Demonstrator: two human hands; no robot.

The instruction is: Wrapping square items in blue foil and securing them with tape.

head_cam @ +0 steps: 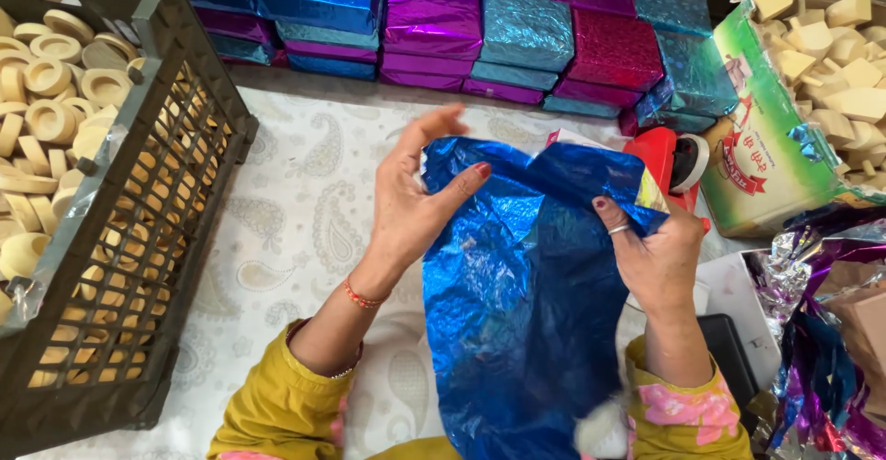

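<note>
A crinkled sheet of shiny blue foil wrapping paper [521, 303] hangs in front of me, held up at its top edge by both hands. My left hand [417, 192] pinches the upper left corner between thumb and fingers, with the other fingers spread upward. My right hand [651, 248] grips the upper right edge, thumb on the front of the foil. The top of a box wrapped in the foil seems to lie between the hands, mostly hidden.
A dark plastic crate [138, 238] of pale round pieces stands at left. Wrapped blue, purple and teal boxes [517, 35] are stacked at the back. At right are a red tape dispenser [674, 160], a carton of pale blocks [794, 119] and loose foil sheets [821, 331].
</note>
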